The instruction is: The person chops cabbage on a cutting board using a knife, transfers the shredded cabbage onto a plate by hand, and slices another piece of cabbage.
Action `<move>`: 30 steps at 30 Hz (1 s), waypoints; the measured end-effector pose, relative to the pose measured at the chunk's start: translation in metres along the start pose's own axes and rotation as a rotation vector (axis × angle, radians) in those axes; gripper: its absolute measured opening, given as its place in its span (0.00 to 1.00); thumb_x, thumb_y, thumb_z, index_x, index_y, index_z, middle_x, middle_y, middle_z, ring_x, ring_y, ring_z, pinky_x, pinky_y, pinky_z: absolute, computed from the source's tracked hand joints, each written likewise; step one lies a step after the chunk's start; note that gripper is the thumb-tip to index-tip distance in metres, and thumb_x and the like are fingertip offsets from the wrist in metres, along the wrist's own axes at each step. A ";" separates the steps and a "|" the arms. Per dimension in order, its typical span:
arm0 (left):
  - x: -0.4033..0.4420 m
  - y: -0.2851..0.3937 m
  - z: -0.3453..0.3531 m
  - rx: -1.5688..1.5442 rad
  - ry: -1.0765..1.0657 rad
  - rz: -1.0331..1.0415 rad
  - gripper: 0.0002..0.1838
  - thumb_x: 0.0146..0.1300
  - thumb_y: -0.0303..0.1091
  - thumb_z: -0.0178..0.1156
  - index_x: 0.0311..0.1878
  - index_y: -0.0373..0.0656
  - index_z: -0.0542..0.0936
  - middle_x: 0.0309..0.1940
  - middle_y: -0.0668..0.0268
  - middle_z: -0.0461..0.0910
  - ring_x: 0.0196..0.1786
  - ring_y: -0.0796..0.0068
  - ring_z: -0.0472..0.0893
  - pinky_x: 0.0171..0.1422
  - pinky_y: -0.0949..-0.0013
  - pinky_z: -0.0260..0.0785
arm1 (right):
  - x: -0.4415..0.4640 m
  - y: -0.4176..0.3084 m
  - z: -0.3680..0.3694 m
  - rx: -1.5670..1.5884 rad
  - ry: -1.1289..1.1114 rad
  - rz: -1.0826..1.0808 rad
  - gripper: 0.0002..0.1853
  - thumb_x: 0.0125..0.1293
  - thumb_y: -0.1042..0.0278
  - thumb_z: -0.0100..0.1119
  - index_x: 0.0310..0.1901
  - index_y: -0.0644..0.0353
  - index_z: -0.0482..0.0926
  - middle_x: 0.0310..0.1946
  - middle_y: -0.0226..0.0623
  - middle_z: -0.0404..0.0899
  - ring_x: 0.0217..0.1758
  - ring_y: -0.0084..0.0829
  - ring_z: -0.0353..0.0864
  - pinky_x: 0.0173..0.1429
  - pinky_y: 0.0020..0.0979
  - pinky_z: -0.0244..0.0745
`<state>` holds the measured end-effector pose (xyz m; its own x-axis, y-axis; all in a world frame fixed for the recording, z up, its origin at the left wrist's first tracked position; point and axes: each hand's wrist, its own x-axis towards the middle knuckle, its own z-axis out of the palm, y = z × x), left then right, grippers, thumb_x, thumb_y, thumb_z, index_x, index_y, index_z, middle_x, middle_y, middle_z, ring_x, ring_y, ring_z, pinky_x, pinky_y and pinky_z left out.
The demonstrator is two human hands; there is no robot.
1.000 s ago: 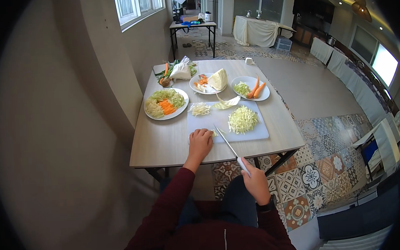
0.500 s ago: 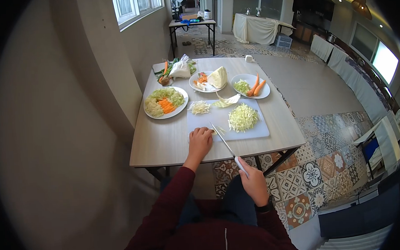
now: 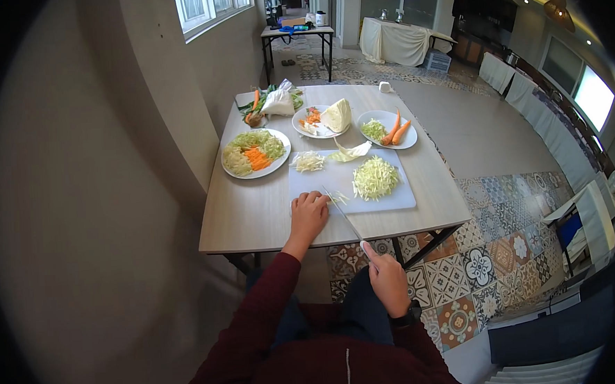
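My right hand is wrapped round the handle of a knife, whose blade points forward over the white cutting board. Close to the blade's left side, my left hand presses down at the board's front left with curled fingers. What lies under those fingers is mostly hidden. A few pale green shreds lie beside the blade. On the board's right is a heap of shredded cabbage, and at its back left a smaller pale pile. A cabbage leaf rests at the back edge.
Behind the board stand a plate of shredded vegetables, a plate with a cabbage wedge and a plate with two carrots. A plastic bag and greens lie at the back left, a small white object at the back right.
The knife has turned slightly and its handle has shifted a little left with my right hand. My left hand has stayed at the same place on the board. The view has shifted slightly.
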<state>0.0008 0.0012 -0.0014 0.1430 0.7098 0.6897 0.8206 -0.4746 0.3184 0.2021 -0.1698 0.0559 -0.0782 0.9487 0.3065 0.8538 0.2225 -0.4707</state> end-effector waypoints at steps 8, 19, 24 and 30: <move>0.001 0.000 0.000 -0.024 0.007 -0.021 0.07 0.58 0.30 0.60 0.38 0.52 0.84 0.39 0.73 0.81 0.48 0.66 0.77 0.55 0.56 0.64 | -0.004 0.000 -0.004 0.081 -0.063 0.044 0.26 0.66 0.72 0.56 0.66 0.42 0.75 0.29 0.46 0.75 0.35 0.49 0.79 0.40 0.47 0.74; 0.000 0.001 -0.005 -0.040 -0.042 -0.038 0.08 0.58 0.29 0.61 0.41 0.51 0.84 0.42 0.72 0.82 0.50 0.64 0.77 0.57 0.57 0.64 | 0.036 0.000 0.016 0.134 -0.052 -0.020 0.27 0.64 0.75 0.55 0.66 0.53 0.74 0.28 0.55 0.77 0.33 0.53 0.78 0.42 0.47 0.73; 0.000 -0.001 -0.001 -0.046 -0.052 -0.063 0.09 0.58 0.29 0.60 0.41 0.51 0.84 0.42 0.71 0.82 0.50 0.64 0.76 0.57 0.57 0.64 | 0.026 0.000 0.010 0.189 -0.046 -0.022 0.27 0.64 0.74 0.54 0.66 0.55 0.74 0.28 0.58 0.78 0.34 0.55 0.80 0.43 0.47 0.74; -0.001 0.000 -0.001 -0.076 -0.023 -0.045 0.09 0.58 0.29 0.60 0.40 0.51 0.85 0.40 0.72 0.82 0.49 0.65 0.77 0.56 0.56 0.64 | 0.016 0.001 -0.005 0.237 -0.064 0.035 0.25 0.64 0.74 0.55 0.65 0.53 0.76 0.29 0.55 0.78 0.35 0.54 0.80 0.44 0.47 0.74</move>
<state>-0.0002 0.0000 -0.0021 0.1200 0.7428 0.6587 0.7822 -0.4793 0.3981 0.2042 -0.1553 0.0646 -0.0899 0.9672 0.2375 0.7124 0.2291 -0.6633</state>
